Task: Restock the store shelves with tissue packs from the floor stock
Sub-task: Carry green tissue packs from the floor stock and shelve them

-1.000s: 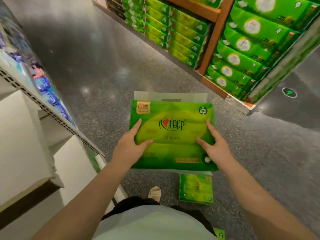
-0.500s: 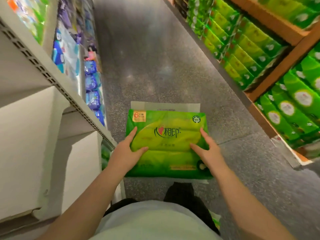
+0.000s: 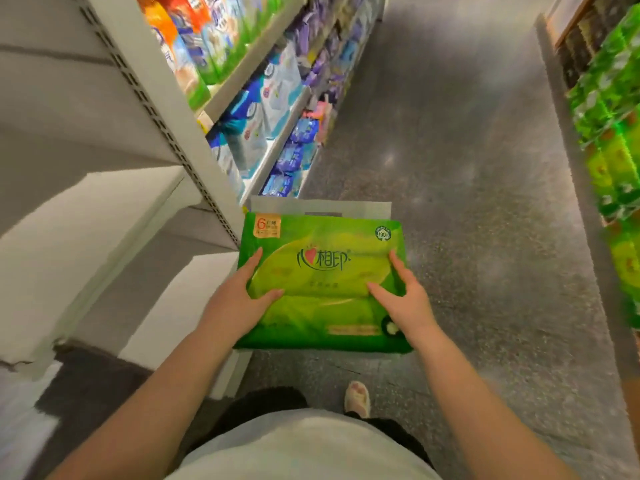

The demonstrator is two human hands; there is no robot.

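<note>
Shelves [image 3: 221, 109] of white metal run along the left of the aisle, and we see their far bays packed with bagged goods: orange, blue and green packs on the upper tier, pale blue and white bags below that, purple and dark blue packs lowest. The near bays on our left show only bare white boards. On the right a wooden rack [image 3: 568, 32] carries stacks of green packs [image 3: 616, 133], blurred enough that we cannot count them or read them, and the frame edge cuts them off.

We carry one tissue pack [image 3: 322, 289] in front of us at about waist height over the speckled grey floor [image 3: 467, 202], just beside the corner of the left shelving. Our left hand [image 3: 239, 299] grips its left edge with the thumb laid on the printed face and the index finger straight along the side; our right hand [image 3: 405, 299] grips the right edge the same way. The remaining fingers go under the pack and we cannot see them.

Its printed face is turned up toward us, the lettering reading upright from our side. Its long axis runs left to right, and the clear handle flap [image 3: 320, 209] points to the far side. The small print on the orange corner label is too fine to make out. Below, a pale shoe [image 3: 357, 398] stands on the floor.
</note>
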